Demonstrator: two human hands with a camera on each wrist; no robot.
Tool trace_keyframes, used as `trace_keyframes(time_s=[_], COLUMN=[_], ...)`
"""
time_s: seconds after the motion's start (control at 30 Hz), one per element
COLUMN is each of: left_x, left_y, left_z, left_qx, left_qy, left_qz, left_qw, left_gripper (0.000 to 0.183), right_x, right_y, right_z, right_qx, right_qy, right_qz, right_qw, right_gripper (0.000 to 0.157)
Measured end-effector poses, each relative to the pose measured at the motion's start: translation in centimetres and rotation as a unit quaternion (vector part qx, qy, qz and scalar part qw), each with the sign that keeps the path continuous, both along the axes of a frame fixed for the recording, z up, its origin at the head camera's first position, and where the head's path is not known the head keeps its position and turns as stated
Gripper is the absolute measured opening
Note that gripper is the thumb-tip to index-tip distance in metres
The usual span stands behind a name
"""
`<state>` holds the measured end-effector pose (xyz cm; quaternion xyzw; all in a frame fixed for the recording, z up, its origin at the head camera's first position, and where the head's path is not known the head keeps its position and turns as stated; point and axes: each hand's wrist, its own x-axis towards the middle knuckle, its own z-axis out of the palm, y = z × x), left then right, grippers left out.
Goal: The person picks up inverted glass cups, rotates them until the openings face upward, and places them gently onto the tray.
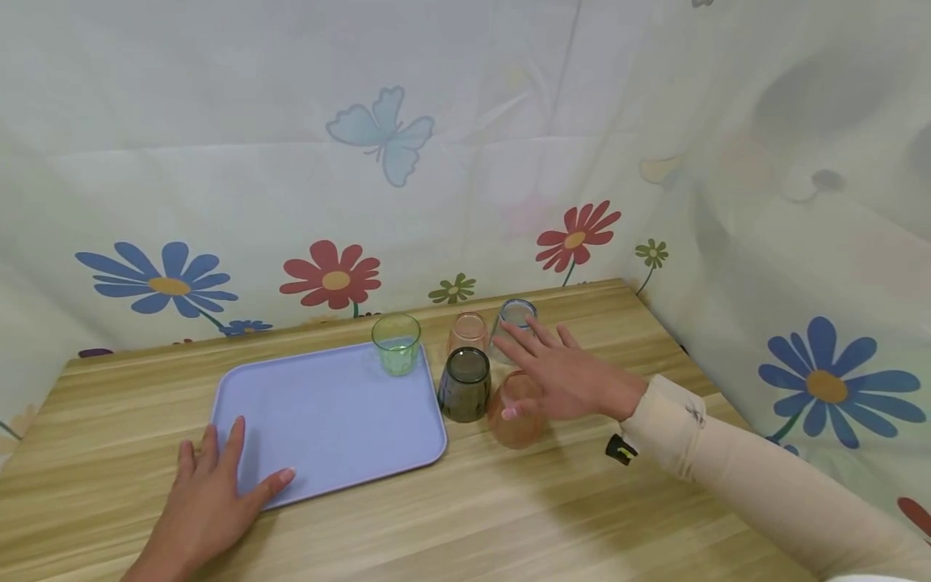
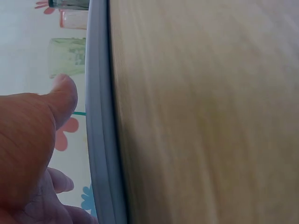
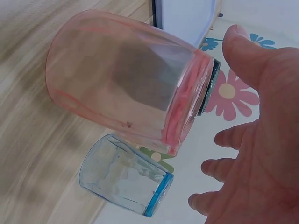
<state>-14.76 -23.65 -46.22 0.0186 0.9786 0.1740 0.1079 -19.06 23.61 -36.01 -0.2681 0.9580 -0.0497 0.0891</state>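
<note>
In the head view my left hand (image 1: 211,493), fingers spread, lies at the front left corner of a lavender tray (image 1: 327,428). A green glass (image 1: 397,343) stands upright at the tray's back right corner. My right hand (image 1: 560,376) is spread over an upside-down orange-pink glass (image 1: 516,428), partly covering it. The right wrist view shows this pinkish glass (image 3: 117,79) apart from the fingers and thumb. Also upside down are a dark grey glass (image 1: 465,388), a pale pink glass (image 1: 468,330) behind it, and a blue-tinted glass (image 1: 518,311), partly hidden by my right fingers.
The wooden table (image 1: 436,525) runs back to a flowered cloth (image 1: 465,202), which also hangs along the right side. A small black tag (image 1: 621,449) shows at my right sleeve (image 1: 669,424).
</note>
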Motion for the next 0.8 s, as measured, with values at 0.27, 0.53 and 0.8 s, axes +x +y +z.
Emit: trace_keyframes(time_s=[0.27, 0.53, 0.8], left_x=[0.2, 0.2, 0.0], left_y=[-0.4, -0.6, -1.0], left_z=[-0.4, -0.4, -0.4], left_qx=[0.012, 0.027, 0.04], left_qy=[0.004, -0.006, -0.029], left_qz=[-0.003, -0.004, 0.004], left_qw=[0.9999, 0.9996, 0.9988], left_gripper=[0.121, 0.124, 0.13], right_x=[-0.2, -0.7, -1.5], right_y=[0.4, 0.9, 1.6], right_z=[-0.1, -0.2, -0.3], right_qx=[-0.001, -0.004, -0.021], right_qy=[0.008, -0.003, -0.006], right_qz=[-0.007, -0.022, -0.033], right_qw=[1.0, 1.0, 0.999], right_gripper=[0.101, 0.098, 0.091])
